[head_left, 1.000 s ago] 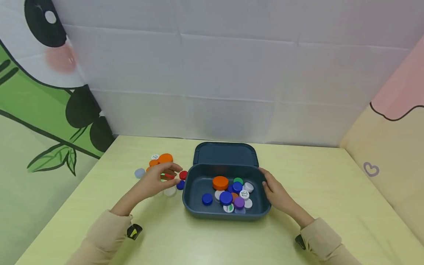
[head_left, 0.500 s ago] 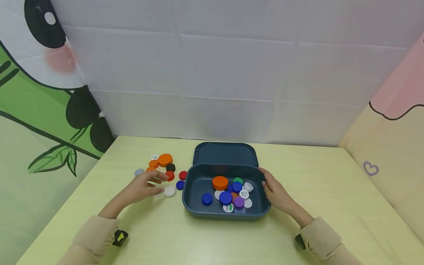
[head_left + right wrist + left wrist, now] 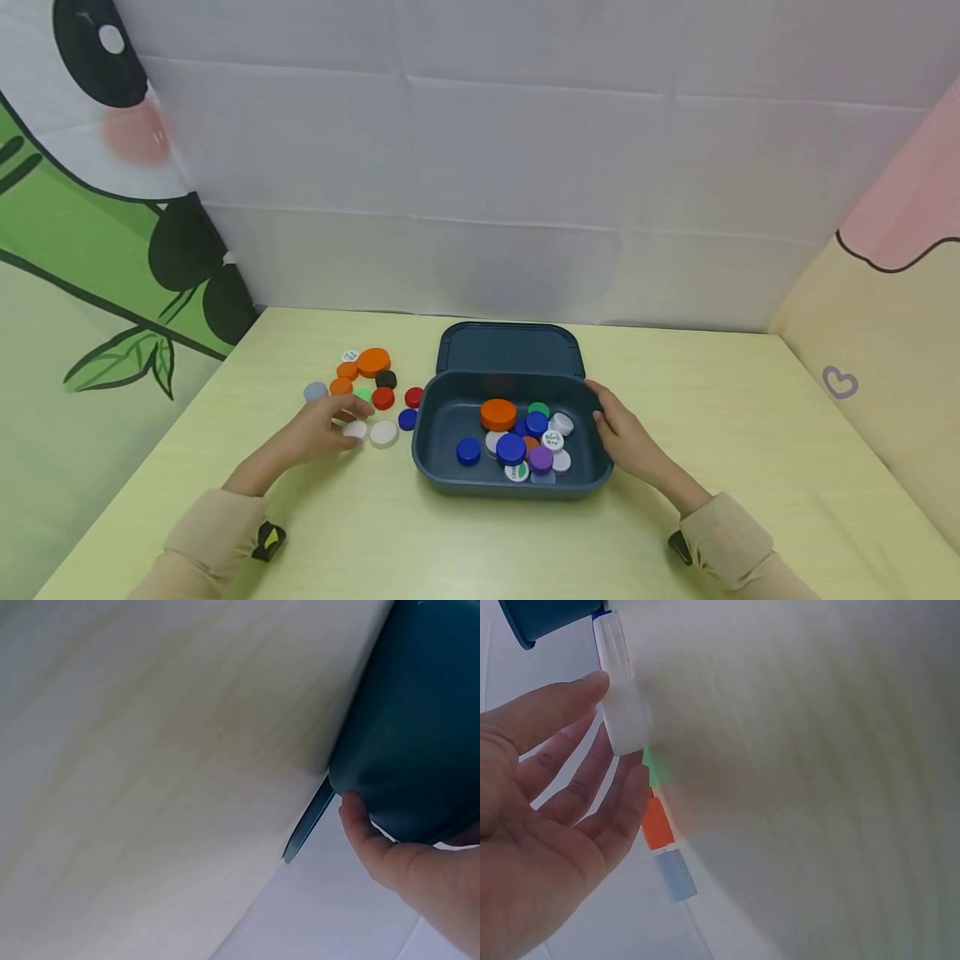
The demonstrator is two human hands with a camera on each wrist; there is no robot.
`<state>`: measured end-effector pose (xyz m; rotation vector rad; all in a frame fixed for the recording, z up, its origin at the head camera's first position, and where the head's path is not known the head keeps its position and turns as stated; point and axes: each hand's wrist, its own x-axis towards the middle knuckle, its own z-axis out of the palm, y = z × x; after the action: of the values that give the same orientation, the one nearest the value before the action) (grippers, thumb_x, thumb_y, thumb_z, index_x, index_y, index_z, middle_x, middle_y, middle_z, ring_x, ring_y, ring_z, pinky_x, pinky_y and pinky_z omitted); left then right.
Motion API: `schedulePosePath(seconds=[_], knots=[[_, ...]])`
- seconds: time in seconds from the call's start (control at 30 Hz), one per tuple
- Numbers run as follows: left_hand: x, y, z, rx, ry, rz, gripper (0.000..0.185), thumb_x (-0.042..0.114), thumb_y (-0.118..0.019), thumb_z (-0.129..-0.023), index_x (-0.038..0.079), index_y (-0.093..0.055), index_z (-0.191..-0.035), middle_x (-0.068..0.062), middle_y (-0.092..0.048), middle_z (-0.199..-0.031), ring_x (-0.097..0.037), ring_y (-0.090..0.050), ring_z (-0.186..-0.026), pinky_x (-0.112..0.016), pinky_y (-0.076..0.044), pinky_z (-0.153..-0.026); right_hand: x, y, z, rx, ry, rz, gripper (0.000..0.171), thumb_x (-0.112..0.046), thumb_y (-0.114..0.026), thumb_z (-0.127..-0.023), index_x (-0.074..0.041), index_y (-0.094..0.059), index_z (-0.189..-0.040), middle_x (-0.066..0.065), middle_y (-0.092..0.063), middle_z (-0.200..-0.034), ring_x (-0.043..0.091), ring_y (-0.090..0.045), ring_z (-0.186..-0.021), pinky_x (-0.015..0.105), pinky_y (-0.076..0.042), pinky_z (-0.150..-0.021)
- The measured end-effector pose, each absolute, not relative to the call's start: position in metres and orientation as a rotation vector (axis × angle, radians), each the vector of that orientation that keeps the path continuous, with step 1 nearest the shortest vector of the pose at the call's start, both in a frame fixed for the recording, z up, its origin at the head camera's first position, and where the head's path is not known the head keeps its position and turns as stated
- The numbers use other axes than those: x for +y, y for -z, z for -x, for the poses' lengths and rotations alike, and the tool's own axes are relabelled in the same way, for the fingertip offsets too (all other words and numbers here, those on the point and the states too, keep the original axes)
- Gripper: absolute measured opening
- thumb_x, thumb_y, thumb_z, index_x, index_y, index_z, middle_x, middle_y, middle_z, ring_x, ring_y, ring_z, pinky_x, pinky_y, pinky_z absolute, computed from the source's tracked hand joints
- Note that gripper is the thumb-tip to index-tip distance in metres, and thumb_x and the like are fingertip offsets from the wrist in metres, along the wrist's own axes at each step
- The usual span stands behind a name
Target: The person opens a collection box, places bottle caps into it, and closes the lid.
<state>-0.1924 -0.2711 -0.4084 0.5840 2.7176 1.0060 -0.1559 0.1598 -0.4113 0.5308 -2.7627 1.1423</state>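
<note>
My left hand (image 3: 322,429) is at the near left of a group of loose bottle caps, its thumb and fingers pinching a white bottle cap (image 3: 355,430). From the left wrist, the thumb lies against the white cap (image 3: 626,716) and the fingers curl behind it. A larger white cap (image 3: 383,433) lies just to its right. My right hand (image 3: 626,433) grips the right wall of a dark blue plastic box (image 3: 517,490); in the right wrist view a finger presses the box's outer side (image 3: 420,720). Inside the box are several caps, among them a large orange cap (image 3: 498,413) and a purple cap (image 3: 541,459).
Left of the box lie more caps: a large orange cap (image 3: 373,362), a black cap (image 3: 386,379), red caps (image 3: 383,398), a blue cap (image 3: 408,419) and a pale blue cap (image 3: 316,390). A dark lid (image 3: 510,348) stands behind the box. A white wall sheet (image 3: 480,167) borders the table.
My left hand has moved left from beside the box, uncovering the black and red caps, and its fingers have closed on the white cap. The right hand and the box have stayed put.
</note>
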Motion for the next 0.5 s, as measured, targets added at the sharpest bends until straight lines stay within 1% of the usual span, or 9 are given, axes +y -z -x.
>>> schedulePosePath(seconds=[0.2, 0.5], knots=[[-0.27, 0.408, 0.192, 2.723, -0.975, -0.575, 0.033, 0.001, -0.072, -0.073, 0.0, -0.062, -0.104, -0.013, -0.064, -0.103, -0.03, -0.06, -0.094, -0.04, -0.053, -0.081, 0.161, 0.412, 0.156, -2.747, -1.124, -0.547, 0.045, 0.006, -0.037, -0.092, 0.008, -0.03, -0.136, 0.029, -0.036, -0.138, 0.044, -0.035, -0.128, 0.055, -0.03, -0.103], [-0.264, 0.394, 0.195, 2.795, -0.959, -0.693, 0.03, 0.004, -0.07, -0.076, -0.001, -0.06, -0.105, -0.014, -0.063, -0.103, -0.03, -0.059, -0.095, -0.044, -0.052, -0.082, 0.161, 0.414, 0.157, -2.746, -1.116, -0.553, 0.045, 0.006, -0.037, -0.093, 0.007, -0.03, -0.137, 0.029, -0.036, -0.139, 0.043, -0.035, -0.128, 0.054, -0.031, -0.103]])
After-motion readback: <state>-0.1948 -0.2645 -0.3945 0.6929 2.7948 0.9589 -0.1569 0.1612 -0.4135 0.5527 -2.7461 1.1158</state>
